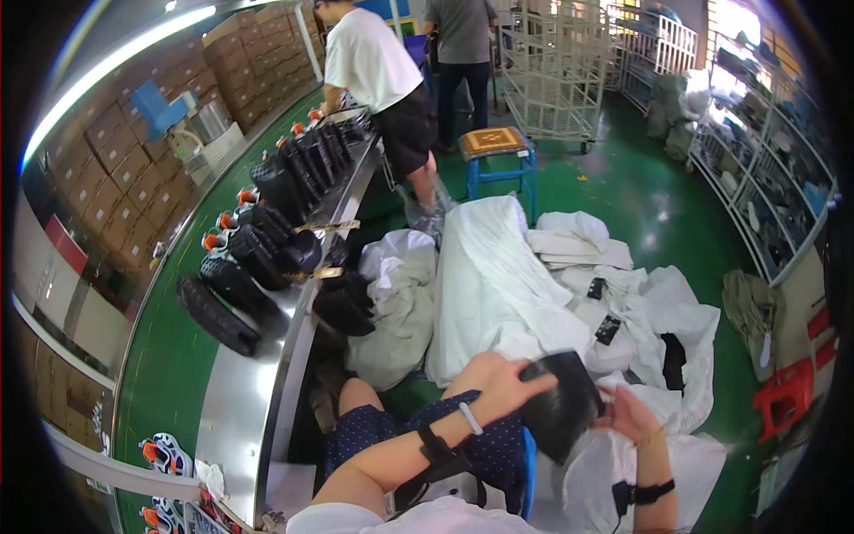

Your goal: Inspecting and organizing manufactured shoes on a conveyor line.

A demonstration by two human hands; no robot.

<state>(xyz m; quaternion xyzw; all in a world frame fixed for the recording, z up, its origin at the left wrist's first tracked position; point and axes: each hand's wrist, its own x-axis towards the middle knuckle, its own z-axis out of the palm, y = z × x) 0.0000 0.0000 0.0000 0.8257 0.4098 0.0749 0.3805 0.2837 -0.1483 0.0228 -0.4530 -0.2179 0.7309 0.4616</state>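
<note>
A black, smooth, curved piece (562, 411), whose kind I cannot make out, is held up over my lap. My left hand (509, 388) has its thumb on the face of the piece and its fingers behind the upper left edge. At the right edge, the bent fingers of my right hand (628, 415) touch the piece; the fingertips are partly hidden. Close below lies white sacking (614, 472). Large white sacks (498, 267) stand in front of me, with several small black pieces (608, 329) lying on the cloth to the right.
To my left runs a metal-edged conveyor (233, 418) carrying several dark, ridged, sole-like pieces (216, 313) and orange-and-white shoes (167, 454). A person in a white shirt (378, 67) works farther along it. A blue stool (500, 169), a wire cart (553, 80), shelves (756, 151) and a red stool (785, 400) stand around.
</note>
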